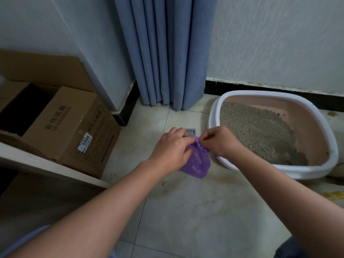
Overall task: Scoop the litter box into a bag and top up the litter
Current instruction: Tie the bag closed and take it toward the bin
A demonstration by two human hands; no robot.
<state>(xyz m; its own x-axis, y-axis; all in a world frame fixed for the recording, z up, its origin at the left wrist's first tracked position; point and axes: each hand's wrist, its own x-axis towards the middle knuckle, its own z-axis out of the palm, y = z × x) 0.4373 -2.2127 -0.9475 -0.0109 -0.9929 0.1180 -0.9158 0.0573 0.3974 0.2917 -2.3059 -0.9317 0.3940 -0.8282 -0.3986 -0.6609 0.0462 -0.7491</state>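
A small purple plastic bag (pixel 197 162) hangs just above the tiled floor at the centre of the head view. My left hand (pixel 172 147) grips its twisted top from the left. My right hand (pixel 218 141) pinches the same top from the right, where the plastic forms a small loop. To the right stands the litter box (pixel 214 120), white-rimmed with a pink inside, holding grey litter (pixel 260 131) banked toward its near right side. A grey slotted scoop (pixel 190 131) lies on the floor behind my hands, mostly hidden by them.
An open cardboard box (pixel 65 125) stands at the left, beside a pale wooden board (pixel 46 164). A blue curtain (pixel 167 53) hangs at the back centre. Behind the litter box a black skirting (pixel 279 90) runs along the white wall. The tiles are stained.
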